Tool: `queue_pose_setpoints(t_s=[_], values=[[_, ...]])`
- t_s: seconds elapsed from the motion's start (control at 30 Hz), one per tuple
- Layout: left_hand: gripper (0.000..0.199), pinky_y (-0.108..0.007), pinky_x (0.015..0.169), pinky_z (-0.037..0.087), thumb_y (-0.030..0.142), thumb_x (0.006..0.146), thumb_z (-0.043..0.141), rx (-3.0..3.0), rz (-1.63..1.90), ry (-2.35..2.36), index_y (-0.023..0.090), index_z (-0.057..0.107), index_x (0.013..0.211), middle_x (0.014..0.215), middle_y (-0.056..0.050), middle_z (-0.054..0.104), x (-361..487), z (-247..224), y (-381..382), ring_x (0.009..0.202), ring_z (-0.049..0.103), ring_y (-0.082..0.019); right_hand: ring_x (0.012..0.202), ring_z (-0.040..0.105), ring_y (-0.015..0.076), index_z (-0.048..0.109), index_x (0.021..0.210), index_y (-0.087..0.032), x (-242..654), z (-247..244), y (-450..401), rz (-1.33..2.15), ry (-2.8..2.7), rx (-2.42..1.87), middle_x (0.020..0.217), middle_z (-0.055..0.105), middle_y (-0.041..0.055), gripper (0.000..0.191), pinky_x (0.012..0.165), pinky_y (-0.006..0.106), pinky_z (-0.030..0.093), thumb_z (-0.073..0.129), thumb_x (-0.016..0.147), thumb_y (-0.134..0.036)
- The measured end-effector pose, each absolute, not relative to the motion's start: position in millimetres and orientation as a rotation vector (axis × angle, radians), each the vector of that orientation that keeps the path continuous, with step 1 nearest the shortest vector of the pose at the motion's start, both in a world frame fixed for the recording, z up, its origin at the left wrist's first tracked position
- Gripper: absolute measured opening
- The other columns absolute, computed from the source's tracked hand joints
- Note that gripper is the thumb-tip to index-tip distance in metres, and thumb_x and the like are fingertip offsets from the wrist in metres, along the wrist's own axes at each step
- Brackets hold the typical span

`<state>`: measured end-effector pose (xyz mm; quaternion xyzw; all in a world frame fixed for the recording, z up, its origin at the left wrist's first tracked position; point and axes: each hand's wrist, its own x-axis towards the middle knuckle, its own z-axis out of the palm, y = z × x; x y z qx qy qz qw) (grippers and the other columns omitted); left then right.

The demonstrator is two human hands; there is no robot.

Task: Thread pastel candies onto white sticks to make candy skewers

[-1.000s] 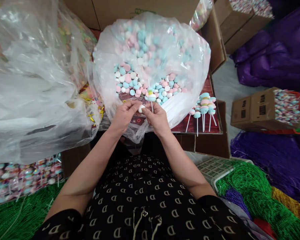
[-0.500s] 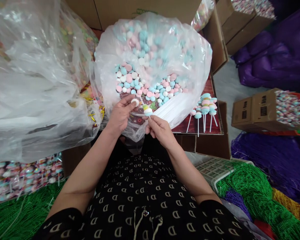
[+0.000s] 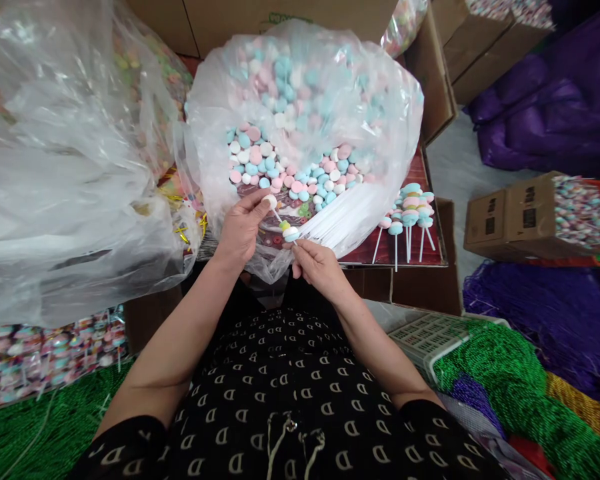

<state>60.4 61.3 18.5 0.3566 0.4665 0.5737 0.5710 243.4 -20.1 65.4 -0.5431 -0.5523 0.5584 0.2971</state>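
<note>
A plastic bag (image 3: pixel 65 200) blocks leftward passage from the left hand (image 3: pixel 241 230).

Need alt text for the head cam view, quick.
Two bare hands work on a white stick: the left hand pinches a white candy at its tip, and the right hand holds it below stacked pastel candies. Behind them lies a clear plastic bag of pastel candies, with candy pops to its right.
</note>
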Motion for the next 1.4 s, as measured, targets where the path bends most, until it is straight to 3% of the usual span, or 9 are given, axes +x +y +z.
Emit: queue_pose_setpoints(t_s=[0.43, 0.7, 0.9, 1.17, 1.4], values=[[0.038, -0.039, 0.097, 0.059, 0.046, 0.082, 0.088, 0.962, 1.367, 1.136, 0.025, 0.079, 0.113, 0.110, -0.005, 0.079, 65.4, 15.4, 59.6, 0.107, 0.072, -0.022, 0.049, 0.047, 0.0128, 0.078, 0.110, -0.018, 240.8, 67.4, -18.7, 1.502, -1.467, -1.479, 0.052, 0.057, -0.0043, 0.045, 0.053, 0.025, 0.038, 0.052, 0.099, -0.054], [0.017, -0.034, 0.099, 0.059, 0.034, 0.096, 0.075, 1.526, 1.435, 1.390, 0.025, 0.079, 0.109, 0.115, -0.004, 0.078, 65.8, 24.1, 45.1, 0.108, 0.073, -0.019, 0.045, 0.042, 0.0106, 0.078, 0.109, -0.017, 237.1, 74.6, -17.3, 1.542, -1.381, -1.487, 0.050, 0.056, -0.0059, 0.040, 0.051, 0.023, 0.036, 0.051, 0.101, -0.046], [0.014, -0.033, 0.099, 0.059, 0.028, 0.098, 0.072, 1.535, 1.467, 1.478, 0.024, 0.079, 0.109, 0.111, -0.003, 0.078, 68.8, 24.3, 39.3, 0.107, 0.073, -0.018, 0.046, 0.043, 0.0106, 0.077, 0.104, -0.018, 226.1, 74.0, -17.1, 1.490, -1.344, -1.507, 0.051, 0.055, -0.0063, 0.038, 0.051, 0.023, 0.035, 0.051, 0.100, -0.045], [0.019, -0.030, 0.099, 0.058, 0.035, 0.100, 0.071, 1.529, 1.475, 1.469, 0.024, 0.079, 0.113, 0.113, -0.003, 0.078, 74.9, 32.4, 36.6, 0.107, 0.072, -0.016, 0.050, 0.048, 0.0115, 0.075, 0.099, -0.019, 212.5, 69.9, -21.1, 1.463, -1.360, -1.449, 0.051, 0.054, -0.0060, 0.035, 0.055, 0.023, 0.039, 0.050, 0.103, -0.042], [0.024, -0.033, 0.104, 0.056, 0.046, 0.099, 0.072, 1.493, 1.540, 1.343, 0.026, 0.079, 0.109, 0.110, -0.004, 0.075, 76.2, 36.9, 39.8, 0.111, 0.070, -0.018, 0.044, 0.040, 0.0098, 0.076, 0.104, -0.018, 216.5, 62.1, -8.8, 1.501, -1.190, -1.394, 0.050, 0.050, -0.0072, 0.044, 0.048, 0.023, 0.033, 0.057, 0.099, -0.057]])
